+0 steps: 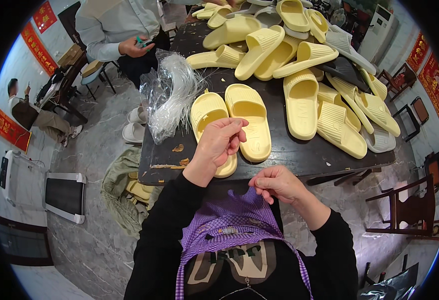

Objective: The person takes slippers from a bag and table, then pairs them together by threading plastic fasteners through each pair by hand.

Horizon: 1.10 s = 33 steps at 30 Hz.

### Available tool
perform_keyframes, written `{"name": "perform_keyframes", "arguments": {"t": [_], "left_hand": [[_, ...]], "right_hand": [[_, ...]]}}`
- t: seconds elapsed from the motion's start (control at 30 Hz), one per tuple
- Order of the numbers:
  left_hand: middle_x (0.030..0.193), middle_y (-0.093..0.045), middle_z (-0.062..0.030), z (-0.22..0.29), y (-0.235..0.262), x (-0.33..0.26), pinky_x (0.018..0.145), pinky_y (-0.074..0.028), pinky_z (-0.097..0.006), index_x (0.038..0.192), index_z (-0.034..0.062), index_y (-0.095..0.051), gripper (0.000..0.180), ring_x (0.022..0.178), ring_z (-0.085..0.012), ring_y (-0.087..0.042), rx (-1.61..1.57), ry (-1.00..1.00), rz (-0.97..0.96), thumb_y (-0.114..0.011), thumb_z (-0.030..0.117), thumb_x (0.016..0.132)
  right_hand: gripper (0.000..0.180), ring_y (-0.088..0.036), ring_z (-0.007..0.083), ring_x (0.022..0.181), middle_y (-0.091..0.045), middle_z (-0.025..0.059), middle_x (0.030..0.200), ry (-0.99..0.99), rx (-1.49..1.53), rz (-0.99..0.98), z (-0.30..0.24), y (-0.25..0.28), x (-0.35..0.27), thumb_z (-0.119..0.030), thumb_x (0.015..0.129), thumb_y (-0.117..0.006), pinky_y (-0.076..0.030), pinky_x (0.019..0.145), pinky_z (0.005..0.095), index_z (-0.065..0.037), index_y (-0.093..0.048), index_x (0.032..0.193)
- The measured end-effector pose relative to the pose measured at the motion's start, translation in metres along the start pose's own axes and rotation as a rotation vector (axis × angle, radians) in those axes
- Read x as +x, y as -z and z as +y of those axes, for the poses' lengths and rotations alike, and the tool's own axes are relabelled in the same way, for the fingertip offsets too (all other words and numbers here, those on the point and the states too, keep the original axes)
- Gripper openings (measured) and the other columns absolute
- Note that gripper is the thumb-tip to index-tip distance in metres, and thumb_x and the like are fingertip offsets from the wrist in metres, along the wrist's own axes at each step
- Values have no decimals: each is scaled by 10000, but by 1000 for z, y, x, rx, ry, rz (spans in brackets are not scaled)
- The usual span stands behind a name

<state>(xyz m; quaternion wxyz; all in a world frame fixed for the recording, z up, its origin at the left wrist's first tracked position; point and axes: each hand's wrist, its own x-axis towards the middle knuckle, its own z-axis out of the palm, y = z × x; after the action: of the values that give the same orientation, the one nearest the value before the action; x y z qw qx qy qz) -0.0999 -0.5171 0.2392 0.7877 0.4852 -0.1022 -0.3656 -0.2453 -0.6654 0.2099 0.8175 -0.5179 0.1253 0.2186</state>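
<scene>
A pair of yellow slide sandals stands at the near edge of the dark table: the right slide (254, 137) shows whole, while the left slide (204, 107) is partly covered by my hand. Above them my left hand (220, 142) is closed, thumb against the fingers. Just off the table edge, over my purple checked apron (234, 212), my right hand (275, 184) is also closed in a pinch. Whatever either pinch holds is too thin or hidden to make out. Left of the pair lies a bundle of clear plastic strands (177, 85) in a clear bag.
Yellow slides (302, 107), with grey and black ones among them, are heaped on the table's (274, 167) right and far side. Across the table, a person's hand (134, 47) holds a small green tool. A green cloth sack (119, 187) of yellow slides sits on the floor; a wooden chair (412, 210) stands right.
</scene>
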Motion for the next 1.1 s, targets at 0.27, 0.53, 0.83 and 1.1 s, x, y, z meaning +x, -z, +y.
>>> {"name": "perform_keyframes", "arguments": {"t": [0.27, 0.53, 0.83, 1.1], "left_hand": [[605, -551, -35, -4, -1, 9, 340, -291, -178, 922, -28, -573, 158, 396, -40, -405, 46, 63, 19, -518, 115, 880], [602, -550, -43, -5, 3, 18, 337, -305, -194, 899, -28, -571, 143, 400, -54, -416, 54, 140, 14, -520, 104, 872], [692, -576, -55, -11, -11, 13, 390, -375, -199, 959, -30, -546, 176, 496, -70, -481, -49, 16, 41, -509, 127, 889], [703, -578, -57, -15, -17, -3, 426, -422, -208, 1007, -71, -544, 241, 545, -94, -528, 2, -24, 5, -526, 125, 867]], "right_hand": [[179, -545, 107, 450, -612, 80, 667, -11, 10, -70, -7, -4, -5, -92, 852, -569, -445, 387, 219, 77, -604, 902], [213, -571, 108, 515, -632, 92, 742, 20, -275, -53, -39, -2, 5, -142, 862, -560, -461, 429, 223, 61, -617, 896], [159, -506, 58, 478, -577, 52, 705, 196, -59, 106, -54, -7, 30, -160, 846, -584, -395, 370, 187, -5, -548, 851], [105, -459, 50, 437, -550, 37, 664, 126, 21, 170, -52, 3, 29, -102, 826, -567, -349, 338, 190, -29, -521, 766]]}}
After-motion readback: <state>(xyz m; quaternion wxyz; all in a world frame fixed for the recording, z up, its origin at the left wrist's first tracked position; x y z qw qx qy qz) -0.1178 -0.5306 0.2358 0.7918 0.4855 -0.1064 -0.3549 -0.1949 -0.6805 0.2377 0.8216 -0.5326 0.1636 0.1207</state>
